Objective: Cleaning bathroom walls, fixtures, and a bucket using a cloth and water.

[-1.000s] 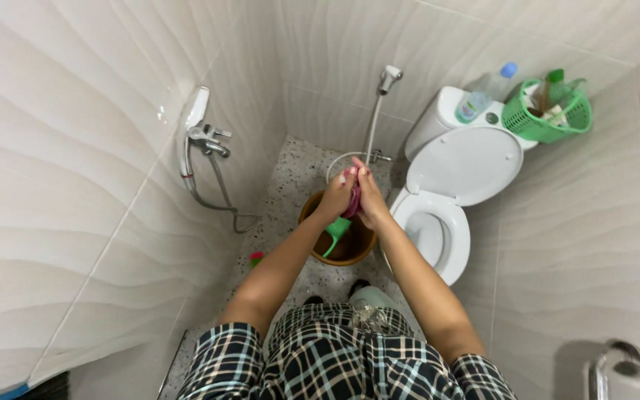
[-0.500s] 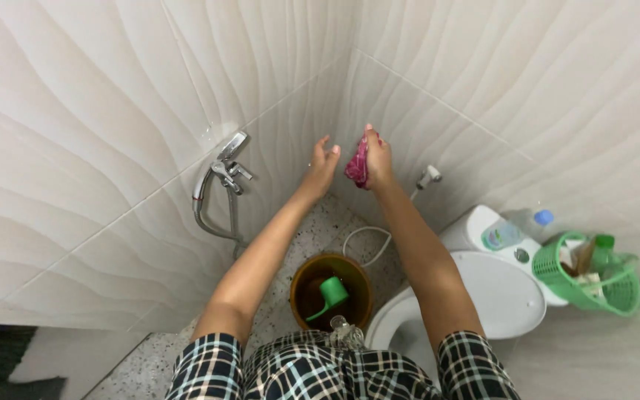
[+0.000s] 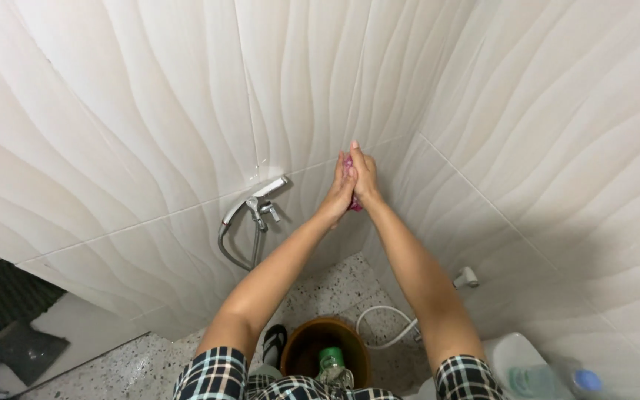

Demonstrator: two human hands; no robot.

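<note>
In the head view, both arms stretch up and away from the body toward the far wall of wavy white tiles [image 3: 150,111], the forearms converging so that the two hands meet near the corner. The left hand [image 3: 338,191] and the right hand [image 3: 365,178] are pressed together palm to palm, fingers pointing up, clamped on a pink cloth [image 3: 350,187] between them. The pink cloth sits high at the wall, just right of the chrome tap [image 3: 259,209], and whether it touches the tiles cannot be told. Only slivers of the cloth show: a bit at the top between the fingers and a bit below the right hand; its shape and size stay hidden. Checked sleeves [image 3: 212,370] cover the upper arms at the near edge.

Below, on the speckled floor [image 3: 335,285], a brown bucket [image 3: 324,352] stands between the arms, partly cut off by the frame, with a green thing inside that is hard to make out. A white hose [image 3: 379,326] curls to its right, and a sprayer head [image 3: 466,278] hangs on the right wall. A toilet tank [image 3: 516,363] is cut off at the near right corner.
</note>
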